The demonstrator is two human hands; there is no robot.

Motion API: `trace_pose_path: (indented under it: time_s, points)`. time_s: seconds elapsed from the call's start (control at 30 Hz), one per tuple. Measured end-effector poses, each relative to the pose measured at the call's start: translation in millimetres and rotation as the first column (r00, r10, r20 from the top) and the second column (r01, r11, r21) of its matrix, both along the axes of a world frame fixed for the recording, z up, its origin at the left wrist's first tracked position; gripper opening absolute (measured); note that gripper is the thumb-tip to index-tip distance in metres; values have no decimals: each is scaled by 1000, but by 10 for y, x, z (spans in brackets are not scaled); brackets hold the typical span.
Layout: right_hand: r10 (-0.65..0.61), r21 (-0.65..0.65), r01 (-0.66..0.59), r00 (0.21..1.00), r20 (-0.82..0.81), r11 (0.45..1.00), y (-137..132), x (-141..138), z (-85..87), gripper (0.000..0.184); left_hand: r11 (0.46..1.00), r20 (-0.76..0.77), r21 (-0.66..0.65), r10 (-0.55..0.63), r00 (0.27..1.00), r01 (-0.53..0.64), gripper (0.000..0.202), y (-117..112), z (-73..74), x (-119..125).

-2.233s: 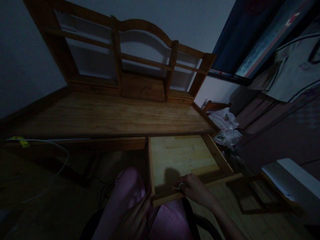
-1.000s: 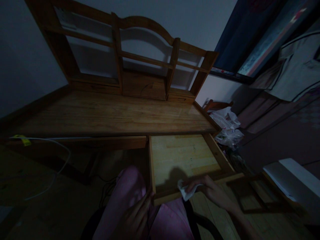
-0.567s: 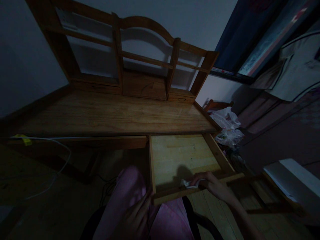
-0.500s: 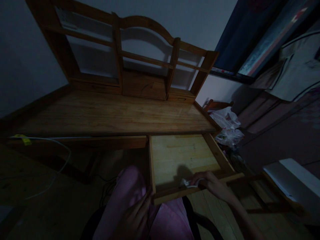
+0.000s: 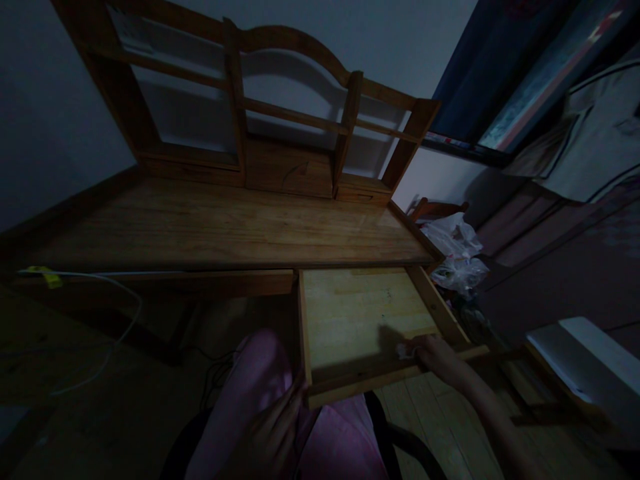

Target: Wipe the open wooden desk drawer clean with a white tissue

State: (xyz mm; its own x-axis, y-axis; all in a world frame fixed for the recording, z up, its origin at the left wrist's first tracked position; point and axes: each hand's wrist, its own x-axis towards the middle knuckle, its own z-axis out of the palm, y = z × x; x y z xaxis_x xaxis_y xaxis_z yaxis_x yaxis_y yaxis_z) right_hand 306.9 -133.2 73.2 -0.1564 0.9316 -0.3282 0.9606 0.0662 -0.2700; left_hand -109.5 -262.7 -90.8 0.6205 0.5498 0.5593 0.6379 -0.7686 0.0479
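A wooden drawer (image 5: 370,303) is pulled out from the desk over my lap, its pale bottom bare. My right hand (image 5: 433,352) reaches in over the front edge near the right corner. Its fingers are closed on a crumpled white tissue or cloth (image 5: 406,351), pressed low against the inside of the drawer. My left hand (image 5: 277,423) lies in shadow on my pink-clad thigh, fingers stretched out, the tips by the drawer's front left corner. Whether those fingertips touch the drawer I cannot tell.
Behind the drawer spreads the wooden desktop (image 5: 260,223) with a shelf hutch (image 5: 295,110). A white cable (image 5: 137,307) with a yellow tag (image 5: 51,278) hangs at left. Plastic bags (image 5: 455,243) sit beyond the desk's right end. A white box (image 5: 595,360) rests at right.
My right hand has slid right along the inside of the drawer's front, taking the white tissue or cloth with it. My left hand has stayed in place.
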Motion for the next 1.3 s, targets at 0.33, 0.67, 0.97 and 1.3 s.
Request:
trace_pose_path:
  time_s: [0.33, 0.67, 0.97, 1.3]
  points:
    - [-39, -8, 42, 974, 225, 999, 81, 362, 47, 40, 999, 26, 37, 15, 1000, -16, 43, -7, 132, 25]
    - [-93, 46, 81, 863, 497, 996, -49, 417, 192, 35, 999, -37, 27, 35, 999, -34, 44, 16, 119, 5]
    - [-133, 142, 60, 801, 584, 988, -197, 95, 323, 30, 999, 72, 27, 17, 997, -19, 39, 11, 157, 33]
    - [17, 67, -47, 922, 387, 997, -273, -412, 493, 29, 999, 0, -15, 42, 999, -42, 45, -10, 51, 13]
